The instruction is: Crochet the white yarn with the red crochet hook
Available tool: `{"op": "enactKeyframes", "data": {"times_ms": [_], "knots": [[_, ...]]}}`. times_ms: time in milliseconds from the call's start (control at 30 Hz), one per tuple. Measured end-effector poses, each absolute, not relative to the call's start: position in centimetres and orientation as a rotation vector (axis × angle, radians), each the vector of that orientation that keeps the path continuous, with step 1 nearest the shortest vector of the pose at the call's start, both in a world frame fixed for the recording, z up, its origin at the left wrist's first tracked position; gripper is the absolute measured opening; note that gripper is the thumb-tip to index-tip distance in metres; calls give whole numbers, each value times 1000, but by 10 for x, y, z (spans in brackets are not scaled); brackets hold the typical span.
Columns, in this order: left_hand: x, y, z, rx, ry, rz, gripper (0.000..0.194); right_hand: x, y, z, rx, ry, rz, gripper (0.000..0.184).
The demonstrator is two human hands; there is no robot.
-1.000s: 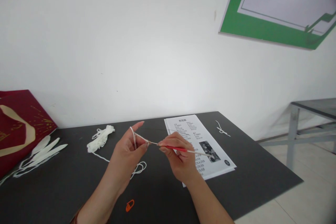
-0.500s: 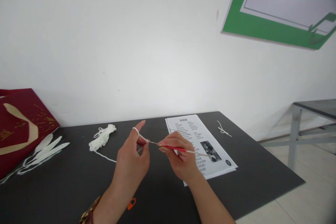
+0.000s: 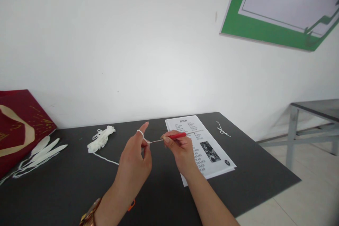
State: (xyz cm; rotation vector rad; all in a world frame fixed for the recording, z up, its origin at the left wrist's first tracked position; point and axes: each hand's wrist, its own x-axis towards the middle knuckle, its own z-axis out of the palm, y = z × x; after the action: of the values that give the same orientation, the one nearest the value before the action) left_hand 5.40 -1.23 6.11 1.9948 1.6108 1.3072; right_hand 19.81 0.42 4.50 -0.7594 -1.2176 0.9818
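My right hand point(image 3: 180, 152) grips a crochet hook point(image 3: 178, 135) by its red handle, and the thin metal shaft points left. At my left hand point(image 3: 136, 159) the hook's tip meets white yarn point(image 3: 140, 132) that loops round the raised index finger. Thumb and another finger of that hand pinch the yarn near the tip; any stitches there are too small to make out. From behind the left hand a strand runs to a loose white yarn bundle point(image 3: 101, 139) on the dark table point(image 3: 164, 201).
Printed sheets point(image 3: 225, 162) lie under and beyond my right hand, with a short tied yarn piece point(image 3: 222, 130) to their right. An orange stitch marker point(image 3: 131, 204) sits by my left wrist. White leaf-shaped pieces point(image 3: 45, 152) and a red bag point(image 3: 29, 113) are at left.
The crochet hook has swung in my right hand: its back end, earlier tilted down to the right, now points slightly up. My left hand still holds the yarn with its index finger raised.
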Motion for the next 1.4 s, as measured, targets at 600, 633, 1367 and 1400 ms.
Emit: {"op": "enactKeyframes", "data": {"times_ms": [600,633,1367,1400], "knots": [[51,-5,71,1152,1027,1330,66,192,10,41,-663,-887,1339,13],[50,-4,71,1129,1001,1317,67,193,11,41,-671,-874,1332,14],[44,0,73,819,736,1325,74,195,-3,42,-653,-1454,705,19],[44,0,73,853,743,1367,76,194,-5,41,-657,-1496,621,22]]}}
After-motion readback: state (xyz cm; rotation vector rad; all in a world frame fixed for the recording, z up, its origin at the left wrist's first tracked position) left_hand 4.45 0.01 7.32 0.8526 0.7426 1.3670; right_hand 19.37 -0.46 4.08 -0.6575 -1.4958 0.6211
